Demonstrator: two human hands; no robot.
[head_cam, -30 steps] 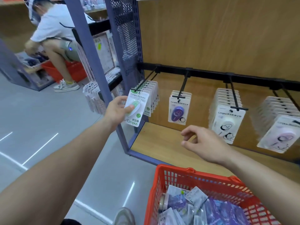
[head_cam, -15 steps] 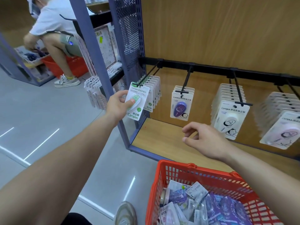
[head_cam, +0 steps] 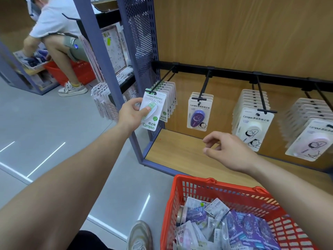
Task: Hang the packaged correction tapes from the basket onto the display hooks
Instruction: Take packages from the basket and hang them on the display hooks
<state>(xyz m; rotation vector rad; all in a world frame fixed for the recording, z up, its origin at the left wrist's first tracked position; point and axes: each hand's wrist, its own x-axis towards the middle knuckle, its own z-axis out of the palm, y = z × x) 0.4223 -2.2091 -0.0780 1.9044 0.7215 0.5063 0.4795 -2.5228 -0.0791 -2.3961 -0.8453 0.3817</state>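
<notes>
Four hooks (head_cam: 204, 87) hold packs (head_cam: 252, 123). My left hand (head_cam: 131, 116) pinches one green-and-white Campus correction tape pack (head_cam: 155, 115) at the leftmost hook's tip. My right hand (head_cam: 229, 150) hangs loose, empty.

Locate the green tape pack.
The green tape pack sits left of centre in the head view, held by the left hand at the tip of the leftmost hook.

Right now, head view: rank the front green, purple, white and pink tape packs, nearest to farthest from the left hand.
1. Green pack: far left, gripped by the left hand.
2. Purple pack: hanging just to its right.
3. White pack: further right, past the middle.
4. Pink pack: at the far right edge.
</notes>
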